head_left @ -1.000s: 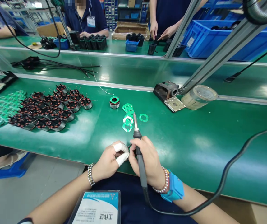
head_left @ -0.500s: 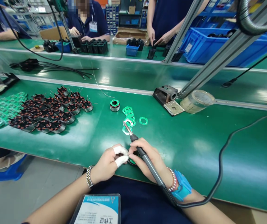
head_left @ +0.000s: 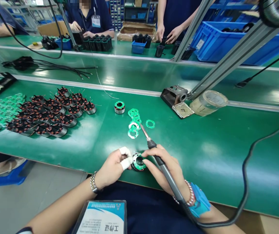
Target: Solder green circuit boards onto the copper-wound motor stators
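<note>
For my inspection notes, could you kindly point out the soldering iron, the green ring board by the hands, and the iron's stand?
Soldering iron (head_left: 165, 169), head view, on its dark handle.
Green ring board (head_left: 139, 162), head view, on its green face.
Iron stand (head_left: 174, 94), head view, on its metal body.

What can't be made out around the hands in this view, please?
Head view:
Wound stator: edges hidden by the left hand and right hand.
Soldering iron tip: too small to show solder.
Green circuit boards: markings too small.
Badge: cut off by the bottom edge.
</note>
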`<state>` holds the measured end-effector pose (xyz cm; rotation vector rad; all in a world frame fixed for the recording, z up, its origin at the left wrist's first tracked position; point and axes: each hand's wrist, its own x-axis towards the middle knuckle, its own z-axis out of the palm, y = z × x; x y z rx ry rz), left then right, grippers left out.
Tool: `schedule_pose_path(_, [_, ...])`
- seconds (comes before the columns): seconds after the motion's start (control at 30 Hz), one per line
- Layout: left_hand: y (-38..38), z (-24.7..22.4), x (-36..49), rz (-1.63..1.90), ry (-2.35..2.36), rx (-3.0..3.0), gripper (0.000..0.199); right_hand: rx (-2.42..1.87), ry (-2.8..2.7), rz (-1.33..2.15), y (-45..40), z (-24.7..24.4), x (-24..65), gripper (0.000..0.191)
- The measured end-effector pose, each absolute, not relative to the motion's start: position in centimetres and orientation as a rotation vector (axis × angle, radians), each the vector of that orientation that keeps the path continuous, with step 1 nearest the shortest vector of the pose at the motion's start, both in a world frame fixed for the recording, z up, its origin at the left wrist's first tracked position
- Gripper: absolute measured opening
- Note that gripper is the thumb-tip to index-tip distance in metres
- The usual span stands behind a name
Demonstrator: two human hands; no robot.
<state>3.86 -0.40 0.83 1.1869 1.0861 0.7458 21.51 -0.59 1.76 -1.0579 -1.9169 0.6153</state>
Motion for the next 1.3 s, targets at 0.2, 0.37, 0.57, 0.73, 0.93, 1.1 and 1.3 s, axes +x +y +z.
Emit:
schedule_pose_path(0.2, [-0.4, 0.7, 4.0, 0.759, 1.100, 1.152, 0.016, -0.925, -1.976, 0.580, -1.7, 3.4, 23.2, 0.019])
schedule_pose_path(0.37, [-0.4, 0.7, 4.0, 0.752, 1.112, 1.152, 0.015, -0.887, -2.019, 0.572, -2.3, 4.9, 23.8, 0.028])
schedule_pose_path(0.57, [-0.2, 0.8, 4.1, 0.738, 1.135, 1.175, 0.013, -0.867, -2.019, 0.652, -2.6, 4.9, 23.6, 0.026])
schedule_pose_path(0.73, [-0.2, 0.8, 4.1, 0.731, 1.139, 1.179, 0.011, -0.866, -2.028, 0.638, -2.6, 4.5, 23.5, 0.025])
schedule_pose_path(0.93, [-0.2, 0.7, 4.1, 0.729, 1.141, 1.181, 0.010, -0.849, -2.063, 0.598, -3.0, 4.7, 23.3, 0.025])
schedule_pose_path(1.1, [-0.2, 0.8, 4.1, 0.731, 1.144, 1.195, 0.011, -0.847, -2.083, 0.569, -3.3, 4.5, 23.2, 0.025])
schedule_pose_path(1.3, [-0.2, 0.8, 4.1, 0.727, 1.147, 1.220, 0.010, -0.888, -2.037, 0.604, -3.5, 4.3, 23.3, 0.024])
